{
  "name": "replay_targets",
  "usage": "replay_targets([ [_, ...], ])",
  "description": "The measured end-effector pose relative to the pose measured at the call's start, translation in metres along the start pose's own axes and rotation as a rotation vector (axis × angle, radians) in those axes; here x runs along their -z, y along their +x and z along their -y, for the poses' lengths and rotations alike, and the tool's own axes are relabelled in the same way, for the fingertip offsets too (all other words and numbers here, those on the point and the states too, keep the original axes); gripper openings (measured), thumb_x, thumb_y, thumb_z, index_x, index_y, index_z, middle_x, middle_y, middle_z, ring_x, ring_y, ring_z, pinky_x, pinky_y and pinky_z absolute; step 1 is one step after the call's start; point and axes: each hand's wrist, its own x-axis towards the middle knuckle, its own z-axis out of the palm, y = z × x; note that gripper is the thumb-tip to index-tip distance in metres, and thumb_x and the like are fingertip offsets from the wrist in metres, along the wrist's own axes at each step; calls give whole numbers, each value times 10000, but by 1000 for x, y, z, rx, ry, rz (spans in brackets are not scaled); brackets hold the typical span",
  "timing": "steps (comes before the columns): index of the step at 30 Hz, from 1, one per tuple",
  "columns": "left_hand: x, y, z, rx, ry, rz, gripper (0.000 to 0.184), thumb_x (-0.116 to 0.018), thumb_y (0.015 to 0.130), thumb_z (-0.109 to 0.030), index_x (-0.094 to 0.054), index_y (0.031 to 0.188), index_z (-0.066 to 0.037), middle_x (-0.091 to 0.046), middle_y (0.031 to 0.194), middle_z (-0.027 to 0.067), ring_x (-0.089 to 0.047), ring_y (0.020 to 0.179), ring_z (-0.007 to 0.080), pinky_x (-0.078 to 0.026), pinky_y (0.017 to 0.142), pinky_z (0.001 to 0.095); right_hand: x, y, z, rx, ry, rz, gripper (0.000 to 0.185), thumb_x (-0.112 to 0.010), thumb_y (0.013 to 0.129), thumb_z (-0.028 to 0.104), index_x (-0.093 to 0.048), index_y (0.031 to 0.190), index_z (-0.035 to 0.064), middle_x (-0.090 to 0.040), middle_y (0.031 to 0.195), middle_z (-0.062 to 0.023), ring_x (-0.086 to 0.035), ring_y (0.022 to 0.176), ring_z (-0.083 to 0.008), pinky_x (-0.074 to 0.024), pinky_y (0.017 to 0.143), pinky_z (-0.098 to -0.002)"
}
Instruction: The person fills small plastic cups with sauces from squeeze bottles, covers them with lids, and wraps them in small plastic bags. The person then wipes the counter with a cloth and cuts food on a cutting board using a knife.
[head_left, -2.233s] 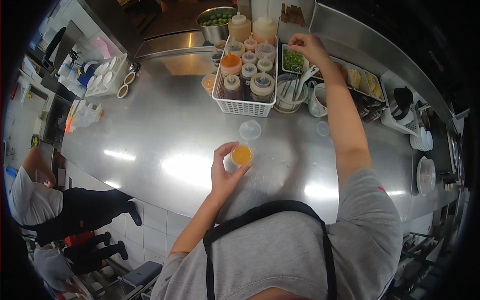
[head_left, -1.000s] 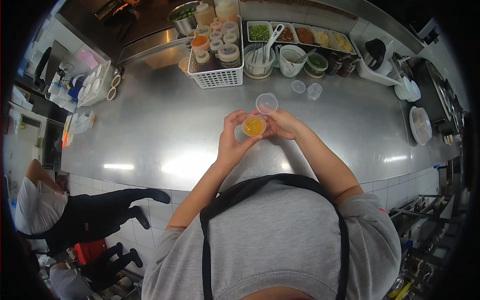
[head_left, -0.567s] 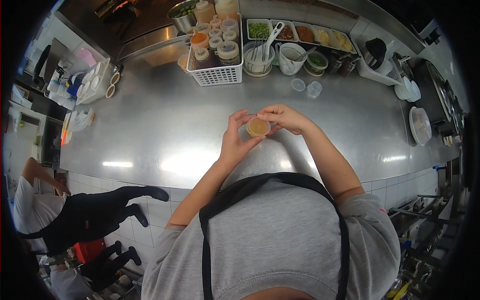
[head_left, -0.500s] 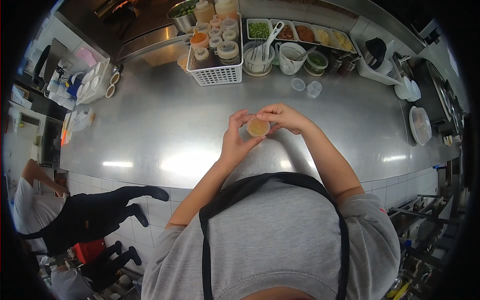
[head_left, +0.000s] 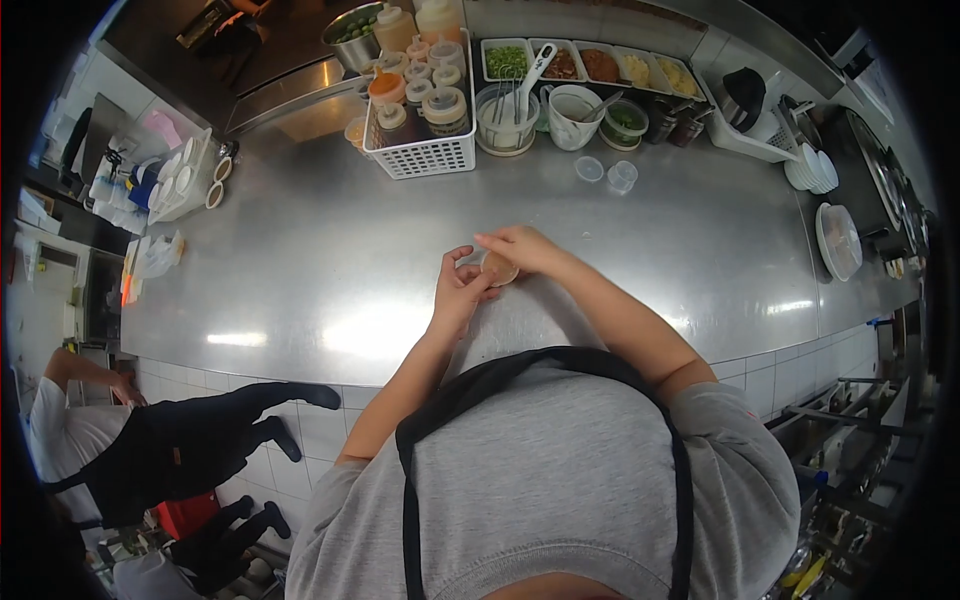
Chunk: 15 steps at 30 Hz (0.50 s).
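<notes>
While both bare hands meet over the steel counter [head_left: 280,260], the left hand [head_left: 460,293] grasps the small cup [head_left: 499,268] between its thumb and its curved fingers. The cup is therefore between the two hands, in front of the person's chest; whether its bottom touches the counter, I cannot tell. Its round top looks cloudy and orange-brown, and it seems to be covered by a translucent lid. The right hand [head_left: 524,249] lies across the far right edge of the cup, with the fingers stretched over it; whether this hand presses or also grips the cup, I cannot tell.

Beyond the hands, near one another on the counter, are a loose clear lid [head_left: 589,169] and some small clear containers [head_left: 622,178]. Farther back stands a white basket [head_left: 421,160], which is filled with squeeze bottles. To its right there are a tub with a whisk [head_left: 508,125], a white jug [head_left: 572,118] and, behind them, a row of food trays [head_left: 592,66].
</notes>
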Motion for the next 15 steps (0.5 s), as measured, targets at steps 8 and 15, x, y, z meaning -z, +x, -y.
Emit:
replay_targets([
  [8, 2, 2, 12, -149, -120, -91, 481, -645, 827, -112, -316, 1174, -66, -567, 885, 108, -606, 802, 179, -527, 698, 293, -35, 24, 4, 162, -217, -190, 594, -390, 873, 518, -660, 705, 16, -637, 639, -147, -628, 645, -307, -485, 666, -389],
  [15, 27, 12, 0, -122, 101, -91, 375, -627, 836, -123, -392, 1120, -54, -561, 909, 94, -605, 817, 171, -537, 686, 286, -22, 15, 10, 261, -237, -285, 539, -496, 842, 510, -572, 1066, 26, -595, 997, -194, -574, 918, -348, -449, 797, -422],
])
